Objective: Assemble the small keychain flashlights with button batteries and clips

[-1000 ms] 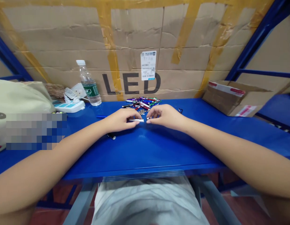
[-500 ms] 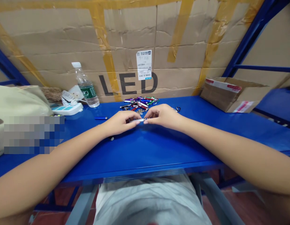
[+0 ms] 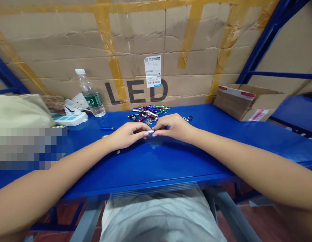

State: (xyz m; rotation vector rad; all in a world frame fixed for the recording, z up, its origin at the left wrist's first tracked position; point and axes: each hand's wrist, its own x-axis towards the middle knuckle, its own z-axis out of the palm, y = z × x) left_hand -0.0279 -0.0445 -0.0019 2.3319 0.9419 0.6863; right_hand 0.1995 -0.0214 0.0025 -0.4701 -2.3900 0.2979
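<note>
My left hand (image 3: 128, 135) is closed round a small silver mini flashlight (image 3: 150, 131), a slim metal tube mostly hidden by the fingers. At the tube's right end, my right hand (image 3: 174, 125) pinches its dark tip between thumb and fingers. Just behind the hands lies a pile of colourful mini flashlights (image 3: 153, 111) in red, blue, green, purple and black. Several small round button cells (image 3: 148, 121) lie in front of that pile. A blue tube (image 3: 107, 128) rests left of my left hand, and a single button cell (image 3: 118, 152) sits below my left wrist.
The blue table (image 3: 156, 164) ends near my lap. A water bottle (image 3: 93, 97) and a white power strip (image 3: 71, 119) stand at back left, beside a pale bag (image 3: 19, 111). At right is an open cardboard box (image 3: 234, 104). A large taped carton (image 3: 135, 40) walls off the back.
The view has shifted slightly. Both hands keep hold of the silver mini flashlight, and less of the tube shows between them now.
</note>
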